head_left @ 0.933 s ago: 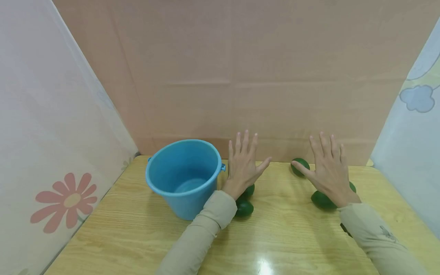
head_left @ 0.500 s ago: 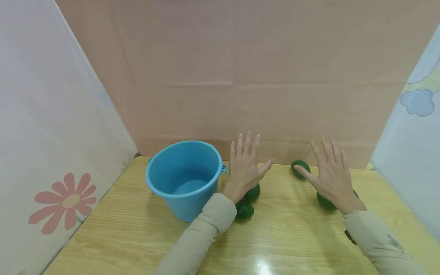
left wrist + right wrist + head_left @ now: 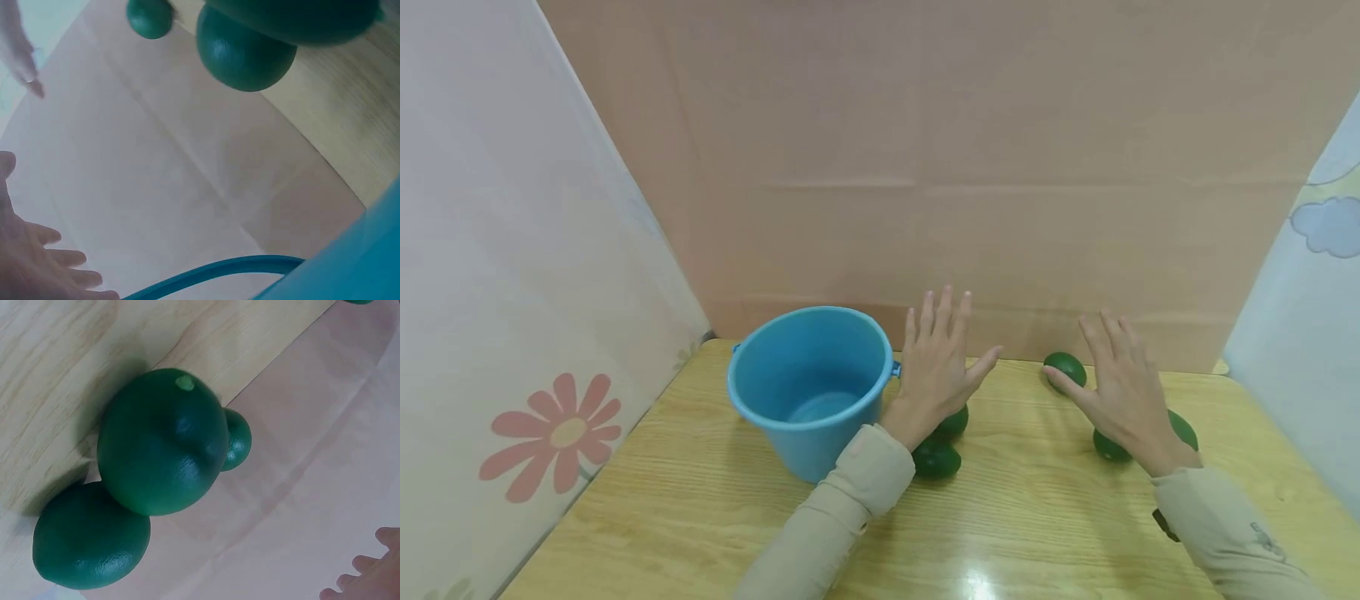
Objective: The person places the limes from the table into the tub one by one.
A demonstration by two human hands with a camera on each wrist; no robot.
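Observation:
My left hand [image 3: 936,367] hovers with straight, spread fingers just right of a blue bucket [image 3: 808,450], holding nothing. Under its wrist lie two smooth, dark green oval fruits, a front one [image 3: 937,460] and a rear one [image 3: 953,423], both partly covered by the arm. My right hand [image 3: 1123,392] is likewise stretched out and holds nothing. Beyond its thumb sits another green fruit [image 3: 1066,367]; two more, one on the left [image 3: 1111,448] and one on the right [image 3: 1182,430], show beside its wrist. A large green fruit [image 3: 162,444] with a pale stem spot fills the right wrist view's middle.
The wooden table [image 3: 1022,533] runs back to an upright tan sheet [image 3: 1000,167]. A white cloth with a red flower [image 3: 561,433] borders the left side, and another with a blue cloud [image 3: 1333,227] the right. The bucket's handle [image 3: 219,267] shows in the left wrist view.
Both hands stay spread above the table, the right one sinking slightly with its fingers drawing a little closer together. The head view has shifted a little. The bucket stays where it stood.

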